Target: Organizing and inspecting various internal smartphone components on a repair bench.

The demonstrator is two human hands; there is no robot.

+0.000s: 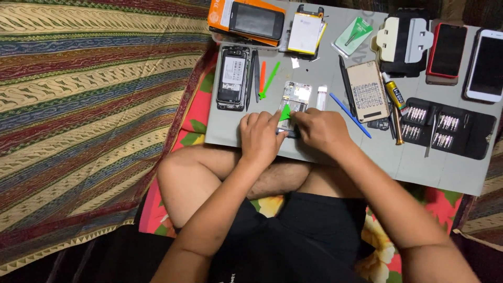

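An opened phone body (295, 97) with bare circuit parts lies on the grey work mat (325, 78). My left hand (259, 137) grips the near end of it from the left. My right hand (320, 130) presses a green triangular pick (285, 113) against the phone's lower edge. Both hands meet over the near end of the phone and hide it.
On the mat lie a black phone frame (233, 77), orange (262, 73) and green (270, 79) pry tools, a blue spudger (350, 115), a battery (304, 32), a glue tube (394, 94), a screwdriver bit case (448, 127) and two phones (466, 55). A striped cloth (89, 105) covers the left.
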